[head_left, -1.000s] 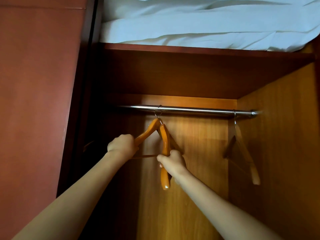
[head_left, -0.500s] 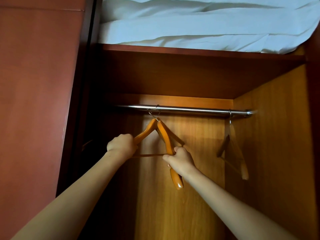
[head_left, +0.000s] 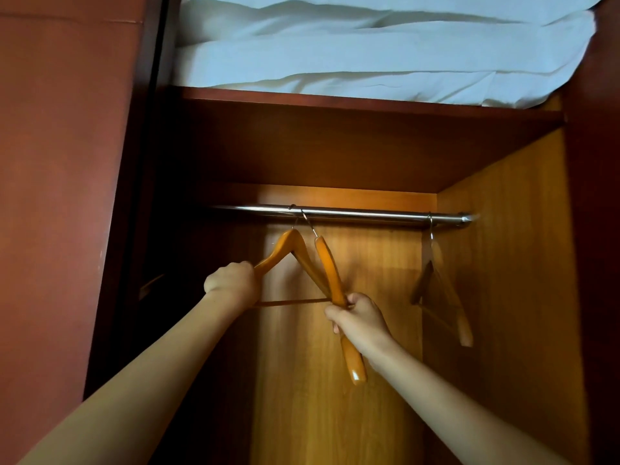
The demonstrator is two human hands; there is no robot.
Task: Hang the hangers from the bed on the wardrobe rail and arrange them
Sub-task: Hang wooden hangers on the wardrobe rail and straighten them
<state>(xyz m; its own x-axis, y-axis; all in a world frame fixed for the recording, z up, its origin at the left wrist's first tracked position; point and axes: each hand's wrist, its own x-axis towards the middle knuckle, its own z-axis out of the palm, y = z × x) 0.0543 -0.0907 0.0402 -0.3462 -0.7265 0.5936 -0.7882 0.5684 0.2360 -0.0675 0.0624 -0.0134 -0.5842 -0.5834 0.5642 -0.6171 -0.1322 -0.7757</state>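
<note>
A chrome wardrobe rail (head_left: 352, 213) runs across the open wardrobe. Two orange wooden hangers hang from it by their hooks near the rail's left part. My left hand (head_left: 231, 283) is closed on the left arm of the left hanger (head_left: 288, 246). My right hand (head_left: 360, 317) grips the second hanger (head_left: 330, 270), which is turned edge-on, its lower end sticking out below my fist. A third wooden hanger (head_left: 443, 290) hangs alone at the rail's right end, close to the side wall.
A shelf (head_left: 335, 99) above the rail carries folded white bedding (head_left: 369, 52). A reddish wardrobe door (head_left: 60, 196) stands at the left. The orange side panel (head_left: 503, 263) closes off the right. The rail between the hangers is bare.
The right hand has swung the second hanger's lower end to the right, so the two hangers have spread a little apart. The left hand stayed put.
</note>
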